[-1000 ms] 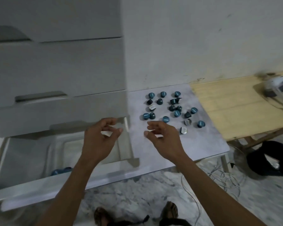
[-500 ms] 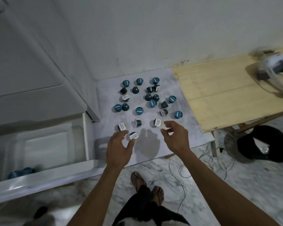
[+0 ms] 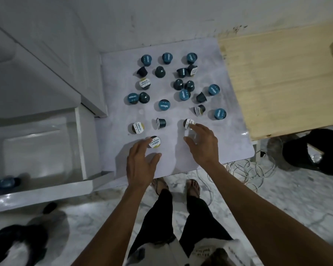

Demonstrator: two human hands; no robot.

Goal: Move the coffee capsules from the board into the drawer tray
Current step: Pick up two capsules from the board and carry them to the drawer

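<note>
Several dark teal coffee capsules (image 3: 163, 105) lie scattered on the pale grey board (image 3: 215, 150). My left hand (image 3: 140, 166) hovers open at the board's near edge, its fingertips touching a white-lidded capsule (image 3: 155, 142). My right hand (image 3: 204, 146) is open too, with one fingertip on another white-lidded capsule (image 3: 188, 123). Neither hand grips anything. To the left, the white drawer tray (image 3: 35, 143) stands pulled out, with two blue capsules (image 3: 2, 182) in its near left corner.
A white drawer cabinet (image 3: 37, 60) rises at the left, beside the board. A wooden table (image 3: 281, 77) adjoins the board on the right. Cables (image 3: 246, 169) and a dark object (image 3: 313, 150) lie on the marble floor. My legs and feet are below the board.
The view has swung from the drawer to look down on the board. Both hands have moved from above the drawer to the nearest capsules and now touch them.
</note>
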